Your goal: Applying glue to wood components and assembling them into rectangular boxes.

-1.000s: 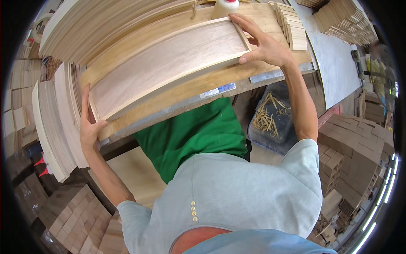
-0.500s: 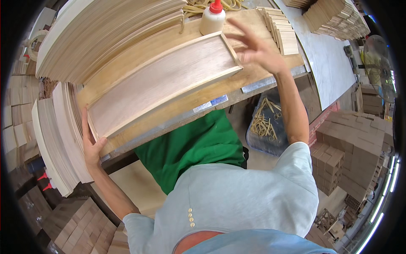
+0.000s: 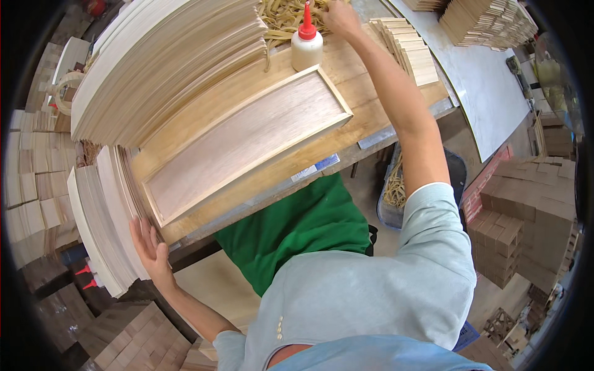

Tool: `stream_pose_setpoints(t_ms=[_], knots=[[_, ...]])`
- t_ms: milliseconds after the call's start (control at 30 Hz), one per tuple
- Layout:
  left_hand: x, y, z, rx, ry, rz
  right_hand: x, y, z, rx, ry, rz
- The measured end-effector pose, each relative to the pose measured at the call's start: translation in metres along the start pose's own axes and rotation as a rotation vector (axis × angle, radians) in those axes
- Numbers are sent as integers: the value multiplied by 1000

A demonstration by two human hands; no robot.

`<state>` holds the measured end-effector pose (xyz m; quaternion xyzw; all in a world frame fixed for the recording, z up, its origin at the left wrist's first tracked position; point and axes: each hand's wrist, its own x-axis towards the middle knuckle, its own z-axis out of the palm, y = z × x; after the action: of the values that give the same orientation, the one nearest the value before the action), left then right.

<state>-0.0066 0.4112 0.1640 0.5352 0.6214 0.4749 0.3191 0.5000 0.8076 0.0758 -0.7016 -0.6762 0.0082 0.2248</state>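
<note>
A shallow wooden frame with a thin panel base (image 3: 247, 145) lies slantwise on the wooden work board (image 3: 365, 120). My left hand (image 3: 152, 250) is open, fingers stretched upward, by the frame's near left corner and the edge of the upright thin boards (image 3: 117, 210). It grips nothing. At the back, my right hand (image 3: 340, 18) reaches into a pile of tan rubber bands (image 3: 284, 21). Its fingers are bent among the bands and mostly hidden, so a hold on any band cannot be made out. A white glue bottle with a red nozzle (image 3: 307, 49) stands between that hand and the frame.
A tall stack of thin wooden sheets (image 3: 167, 68) fills the back left. Small wooden slats (image 3: 408, 52) lie at the board's right end. Below the bench edge sits a bin with more bands (image 3: 395, 188). Stacked wooden blocks (image 3: 526, 204) stand at the right.
My right hand has left the frame's right end and moved back to the rubber bands. My left hand has let go of the frame's left end. The frame rests on the board.
</note>
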Motion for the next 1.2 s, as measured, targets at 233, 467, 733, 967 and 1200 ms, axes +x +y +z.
stream_pose_setpoints(t_ms=[233,467,733,967,1200], knots=[[-27,15,-4,13,94,-54,28,-4,-75,263,180,-2],[-35,31,19,24,243,-2,-31,-5,-175,757,173,108],[0,127,165,103,-268,511,-225,-114,-247,1133,-590,65],[24,79,148,-1011,-644,-207,-251,-124,-209,1193,-825,-95],[21,46,9,-172,17,-248,-190,-66,-178,691,-527,39]])
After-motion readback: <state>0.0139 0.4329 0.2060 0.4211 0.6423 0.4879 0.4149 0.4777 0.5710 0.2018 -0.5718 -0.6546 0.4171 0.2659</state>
